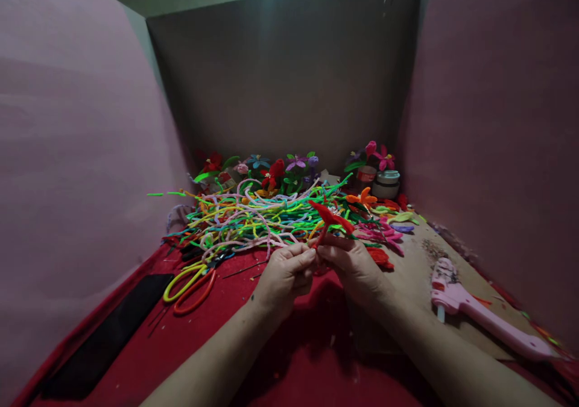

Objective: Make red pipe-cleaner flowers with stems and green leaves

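Observation:
Both hands meet over the front of the red cloth. Between them stands a red pipe-cleaner flower point(332, 217), its petals spreading above the fingers and its thin stem running down into them. My left hand point(292, 268) pinches the lower end of the stem between thumb and fingers. My right hand point(350, 262) is closed on the same stem, just under the petals. The fingers hide the stem's lower part. Directly behind the hands lies a tangled heap of pipe cleaners point(253, 214) in many colours.
Scissors point(194, 283) with yellow and red handles lie left, near a black strip point(108, 334). A pink glue gun point(488, 319) rests on cardboard point(407, 280) at right. Finished flowers point(274, 172) and a lidded jar point(386, 184) stand at the back. Pink side walls point(488, 123) enclose the table.

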A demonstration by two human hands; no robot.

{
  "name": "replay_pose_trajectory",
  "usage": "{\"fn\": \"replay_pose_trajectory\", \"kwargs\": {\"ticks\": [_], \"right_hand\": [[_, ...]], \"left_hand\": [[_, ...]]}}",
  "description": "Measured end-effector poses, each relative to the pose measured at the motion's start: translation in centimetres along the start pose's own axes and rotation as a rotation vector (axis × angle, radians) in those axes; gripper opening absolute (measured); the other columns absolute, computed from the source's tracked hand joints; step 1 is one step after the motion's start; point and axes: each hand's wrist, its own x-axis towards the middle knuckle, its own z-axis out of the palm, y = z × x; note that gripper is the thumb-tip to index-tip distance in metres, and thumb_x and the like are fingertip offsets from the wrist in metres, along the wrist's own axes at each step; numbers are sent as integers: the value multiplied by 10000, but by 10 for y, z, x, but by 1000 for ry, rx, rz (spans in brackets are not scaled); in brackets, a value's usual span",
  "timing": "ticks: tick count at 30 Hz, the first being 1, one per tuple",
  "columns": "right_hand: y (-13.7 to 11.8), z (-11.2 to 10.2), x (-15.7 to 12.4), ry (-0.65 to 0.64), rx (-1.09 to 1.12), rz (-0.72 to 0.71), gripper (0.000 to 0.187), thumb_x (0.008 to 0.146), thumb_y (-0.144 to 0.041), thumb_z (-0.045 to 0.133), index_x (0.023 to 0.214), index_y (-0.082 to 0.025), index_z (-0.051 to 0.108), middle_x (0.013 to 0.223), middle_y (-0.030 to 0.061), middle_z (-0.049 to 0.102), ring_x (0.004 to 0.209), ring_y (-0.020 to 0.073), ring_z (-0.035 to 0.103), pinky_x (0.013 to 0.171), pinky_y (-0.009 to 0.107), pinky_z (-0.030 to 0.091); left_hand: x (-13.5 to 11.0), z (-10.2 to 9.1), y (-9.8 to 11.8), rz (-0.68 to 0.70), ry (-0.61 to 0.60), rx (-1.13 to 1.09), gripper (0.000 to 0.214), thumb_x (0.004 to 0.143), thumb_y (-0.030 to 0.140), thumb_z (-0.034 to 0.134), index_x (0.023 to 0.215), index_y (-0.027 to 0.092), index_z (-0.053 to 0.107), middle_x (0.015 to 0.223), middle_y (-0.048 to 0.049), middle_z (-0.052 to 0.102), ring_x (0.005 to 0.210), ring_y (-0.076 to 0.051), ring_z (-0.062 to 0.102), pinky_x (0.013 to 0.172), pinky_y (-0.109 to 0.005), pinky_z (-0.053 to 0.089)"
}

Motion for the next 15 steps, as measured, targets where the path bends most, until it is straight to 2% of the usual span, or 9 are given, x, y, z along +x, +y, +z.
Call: {"fn": "replay_pose_trajectory", "kwargs": {"ticks": [4,10,13,15], "right_hand": [[1,0,0,2,42,34,172,633,-214,717,806,-208,717,691,20,664,622,128,524,592,261,408],[1,6,-4,82,52,-3,151,606,-206,732,756,-209,716,673,13,649,636,132,525,628,274,428],[0,9,-6,78,72,-2,119,634,-226,714,744,-185,701,658,10,630,594,121,507,601,270,417],[0,10,-6,79,63,-29,95,643,-226,704,720,-172,688,641,-1,613,556,106,476,567,258,396]], "left_hand": [[-1,-2,0,-37,-73,-84,185,762,312,584,733,145,507,452,100,319,340,-2,107,334,-150,88],[-4,3,1,-49,-31,-119,216,734,333,603,702,142,508,444,99,316,335,-3,109,328,-150,110],[-5,7,3,-35,-1,-18,195,720,310,608,769,131,551,491,83,372,347,-1,137,351,-154,109],[-6,10,4,50,49,160,198,725,302,606,801,120,590,544,52,438,381,-14,230,382,-160,173]]}}
